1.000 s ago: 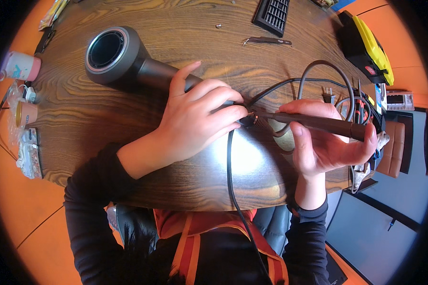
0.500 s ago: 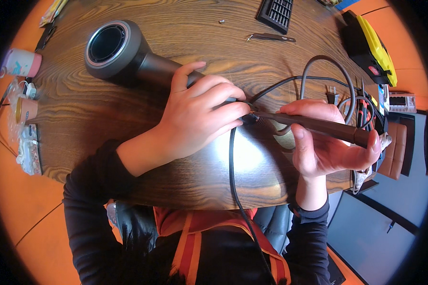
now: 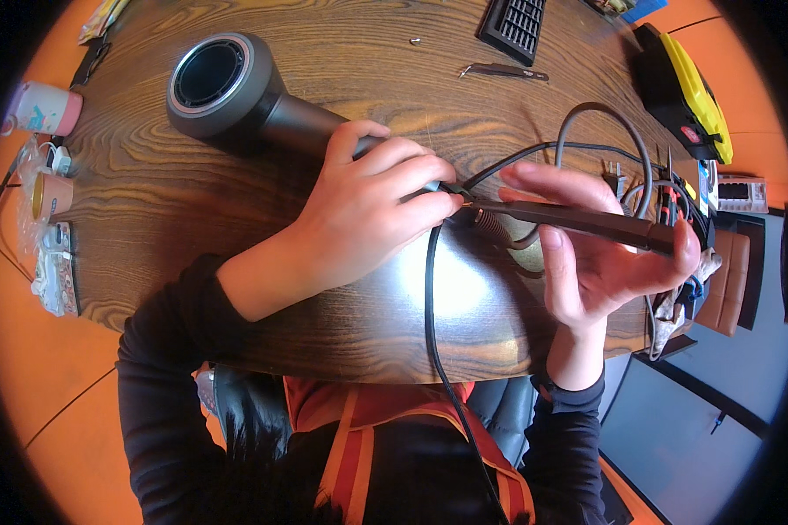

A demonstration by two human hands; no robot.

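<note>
A dark grey hair dryer (image 3: 302, 122) lies on the wooden table, its round head toward the far left. My left hand (image 3: 363, 206) is closed round the lower end of its handle, fingertips at the tip of the handle. My right hand (image 3: 591, 280) holds a dark, faceted screwdriver (image 3: 587, 222) loosely, its butt against the fingers and the thumb a little below the shaft. The screwdriver's tip points at the handle end, beside my left fingertips; exact contact is too small to tell. A ribbed cord sleeve (image 3: 494, 229) sits just below that tip.
A black cord (image 3: 430, 306) runs from the handle end over the table edge. Looped grey cable (image 3: 643, 149) and a plug (image 3: 614, 175) lie right. Tweezers (image 3: 508, 71), a bit case (image 3: 510, 31) and a small metal piece (image 3: 415, 41) are farther back; a yellow-black toolbox (image 3: 687, 96) stands far right.
The fingers of my right hand have lifted and spread away from the screwdriver's shaft. My left hand keeps its grip on the hair dryer, and the whole scene has shifted slightly right.
</note>
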